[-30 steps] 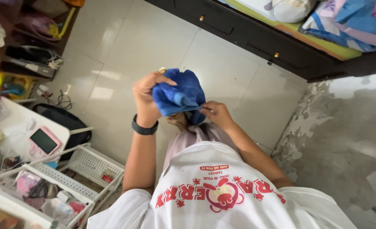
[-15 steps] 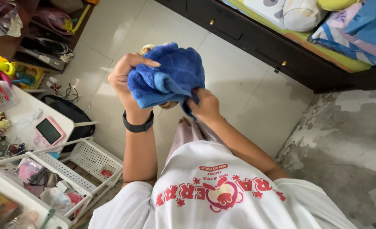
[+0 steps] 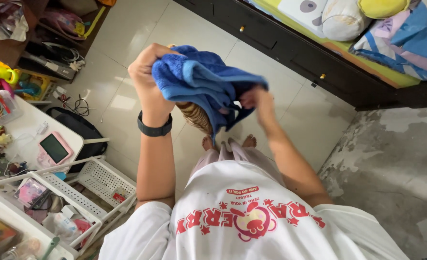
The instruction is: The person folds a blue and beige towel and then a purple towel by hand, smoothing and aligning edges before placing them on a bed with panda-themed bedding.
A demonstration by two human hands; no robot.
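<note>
Holding the blue towel (image 3: 201, 79) bunched in my left hand (image 3: 148, 77), grip clenched; right hand (image 3: 256, 98) pinches its edge.

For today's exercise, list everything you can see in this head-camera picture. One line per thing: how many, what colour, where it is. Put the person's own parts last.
Towel: one, blue, held up in both hands above the floor.
Striped thing: one, tan and brown, partly hidden under the towel; kind unclear.
Floor: pale tiles, centre.
Drawer unit: one, dark with small brass knobs, top.
Bedding: several pieces, blue, pink, white and yellow, top right.
Rack: one, white plastic, bottom left, holding small items.
Small device: one, pink with a dark screen, on a white surface, left.
Bag: one, black, on the floor, left.
Wristband: one, black, on the left wrist.
Shirt: one, white with red print, bottom.
Feet: two, bare, on the tiles.
Left hand: grip shut on the towel.
Right hand: blurred, at the towel's right edge.
</note>
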